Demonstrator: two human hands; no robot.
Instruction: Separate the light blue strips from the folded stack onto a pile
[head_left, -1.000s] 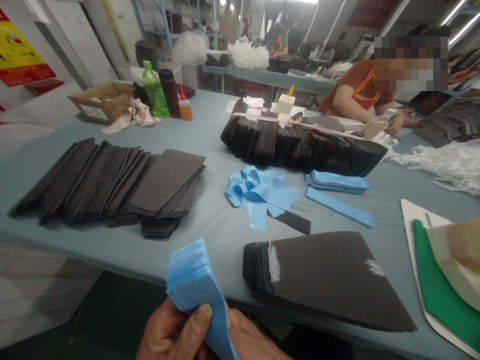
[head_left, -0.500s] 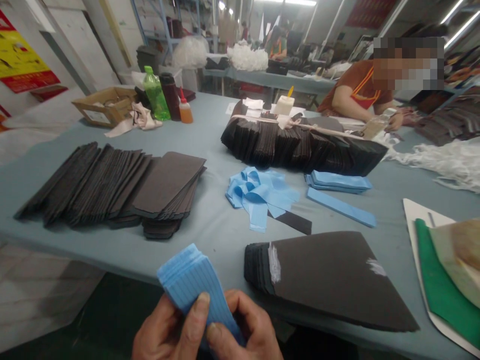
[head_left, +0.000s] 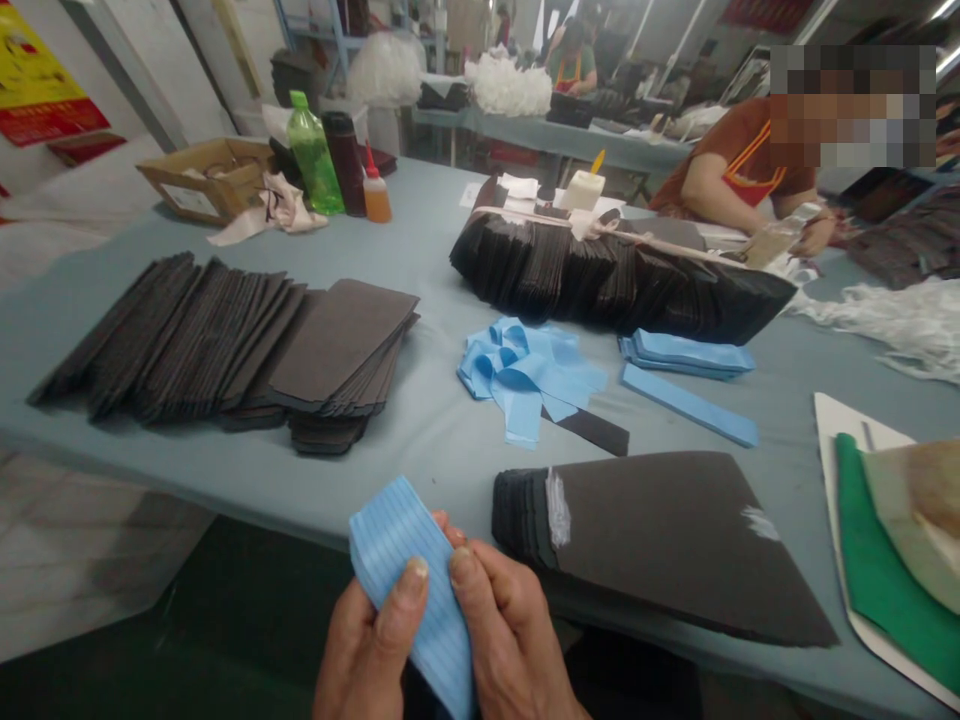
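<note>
A stack of light blue strips point(head_left: 405, 540) with faint parallel lines is held between my two hands, just off the table's front edge. My left hand point(head_left: 375, 630) grips it from the left, thumb flat on its face. My right hand point(head_left: 510, 620) pinches its right edge between thumb and curled fingers. To the right lies a stack of dark grey panels point(head_left: 660, 540) with whitish smears near both ends. Beyond my hands sit a loose heap of blue strips point(head_left: 521, 365), a dark strip point(head_left: 589, 430), a folded blue bundle point(head_left: 686, 355) and a single blue strip point(head_left: 690, 405).
Fanned dark panels point(head_left: 225, 340) cover the table's left side. A tied dark bundle point(head_left: 600, 270) lies at the back. Behind stand a cardboard box point(head_left: 172, 190), a green bottle point(head_left: 311, 160) and a glue bottle point(head_left: 377, 195). A co-worker point(head_left: 720, 165) sits across the table.
Both hands and the blue stack have moved right in view. My right hand has slid up along the stack's right edge, and the stack's layered end is now turned less toward me.
</note>
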